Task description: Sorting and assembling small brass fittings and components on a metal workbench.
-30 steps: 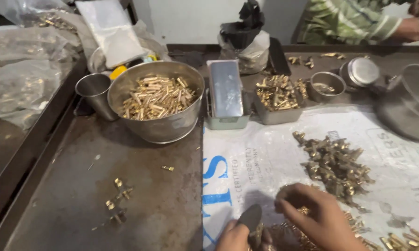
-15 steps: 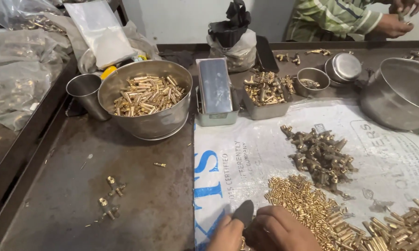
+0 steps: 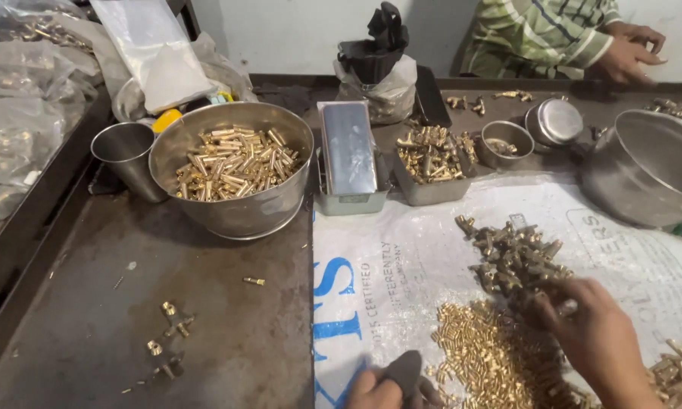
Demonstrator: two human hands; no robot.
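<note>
Fingers of our right hand (image 3: 594, 337) curl downward over the near edge of a heap of brass fittings (image 3: 511, 257), the back of the hand turned up toward us and the wrist running off to the lower right. The fingertips are buried among the pieces, so we cannot tell whether they have pinched one or only touch the heap. Just below and to the left of those fingers spreads a flat pile of small brass pins (image 3: 492, 356), all of it lying on a white printed sack (image 3: 401, 265) laid over the table.

Our left hand (image 3: 379, 390) sits low at the bottom edge, only its upper part showing. Its fingers are closed around a dark, rounded tool (image 3: 405, 371) that sticks up past the knuckles, close to the left edge of the pin pile.

Well beyond both sets of fingers stands a steel bowl (image 3: 235, 212) filled with brass tubes, with a steel cup (image 3: 129, 159) touching its left side. To the right of the bowl come a rectangular tin (image 3: 348, 151), a small tray of brass parts (image 3: 432, 155), a little round dish (image 3: 507, 144) and a large steel pot (image 3: 647, 170). On the bare dark table (image 3: 166, 265), left of our left hand, lie a few loose fittings (image 3: 170, 333).

Across the table another person's hand (image 3: 628, 53) rests at the far right edge, in a striped sleeve.
</note>
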